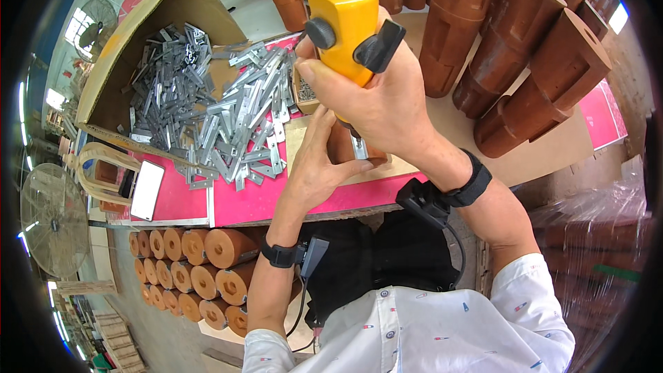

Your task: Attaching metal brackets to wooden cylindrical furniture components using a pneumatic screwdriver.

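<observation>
My right hand [390,100] is wrapped around a yellow power screwdriver [345,21] with black knobs, held upright with its tip pointing down. Under the tip sits a reddish-brown wooden piece [338,144], with a metal bracket [359,148] on it. The fingers and thumb of my left hand [314,162] clasp that piece from the left side. My right hand and the tool hide much of the piece, and I cannot make out a screw. Just behind my left fingers stands a small box of screws [304,97], partly covered.
Metal brackets [242,114] lie heaped on the pink table [262,200], spilling from a cardboard box [103,90]. A phone [147,190] leans on a wooden holder at left. Tall brown wooden stacks [456,27] stand at right; round wooden pieces [224,249] are piled below the table.
</observation>
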Demonstrator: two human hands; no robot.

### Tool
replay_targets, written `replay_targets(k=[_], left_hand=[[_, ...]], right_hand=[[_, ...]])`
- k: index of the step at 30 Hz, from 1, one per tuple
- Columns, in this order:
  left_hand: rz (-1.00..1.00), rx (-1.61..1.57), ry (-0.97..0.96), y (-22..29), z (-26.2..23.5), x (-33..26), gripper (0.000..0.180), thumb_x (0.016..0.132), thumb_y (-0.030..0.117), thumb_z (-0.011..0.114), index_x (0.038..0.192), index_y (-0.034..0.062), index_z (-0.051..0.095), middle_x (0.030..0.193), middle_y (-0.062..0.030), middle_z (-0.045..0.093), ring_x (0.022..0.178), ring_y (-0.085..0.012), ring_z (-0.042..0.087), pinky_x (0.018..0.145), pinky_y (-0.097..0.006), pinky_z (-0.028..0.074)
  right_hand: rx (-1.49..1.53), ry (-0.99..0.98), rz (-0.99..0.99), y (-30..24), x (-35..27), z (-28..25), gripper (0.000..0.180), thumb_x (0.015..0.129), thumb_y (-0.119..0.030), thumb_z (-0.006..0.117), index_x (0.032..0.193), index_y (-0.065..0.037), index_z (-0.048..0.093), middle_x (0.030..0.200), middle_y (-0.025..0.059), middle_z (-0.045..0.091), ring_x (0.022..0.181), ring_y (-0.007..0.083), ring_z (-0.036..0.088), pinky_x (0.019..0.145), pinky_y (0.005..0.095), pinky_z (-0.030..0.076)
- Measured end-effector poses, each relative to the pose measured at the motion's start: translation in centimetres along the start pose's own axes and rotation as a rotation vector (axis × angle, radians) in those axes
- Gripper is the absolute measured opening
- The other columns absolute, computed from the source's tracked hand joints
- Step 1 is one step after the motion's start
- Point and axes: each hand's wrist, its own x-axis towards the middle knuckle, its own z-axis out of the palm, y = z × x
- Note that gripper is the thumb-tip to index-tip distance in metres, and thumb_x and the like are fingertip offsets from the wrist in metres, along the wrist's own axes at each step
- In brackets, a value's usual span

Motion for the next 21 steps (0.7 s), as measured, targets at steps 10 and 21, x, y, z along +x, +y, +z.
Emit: replay_targets(k=[10, 21], left_hand=[[0.136, 0.058, 0.056, -0.9, 0.1, 0.2, 0.094, 0.066, 0.024, 0.086, 0.143, 0.0064, 0.035, 0.14, -0.017, 0.042, 0.133, -0.0326, 0.039, 0.111, -0.042, 0.031], [0.146, 0.078, 0.062, -0.4, -0.1, 0.3, 0.096, 0.064, 0.026, 0.087, 0.142, 0.0062, 0.036, 0.142, -0.017, 0.04, 0.134, -0.0327, 0.037, 0.111, -0.042, 0.032]], right_hand=[[-0.087, 0.057, -0.025, 0.1, -0.2, 0.2, 0.029, 0.081, -0.004, 0.07, 0.104, -0.004, 0.052, 0.087, 0.0003, 0.06, 0.081, 0.0077, 0.06, 0.072, 0.0241, 0.05], [-0.013, 0.005, 0.077, 1.1, -0.5, 0.0, 0.055, 0.077, -0.017, 0.074, 0.121, 0.0, 0.047, 0.087, 0.0106, 0.065, 0.079, 0.0189, 0.066, 0.073, 0.0317, 0.052]])
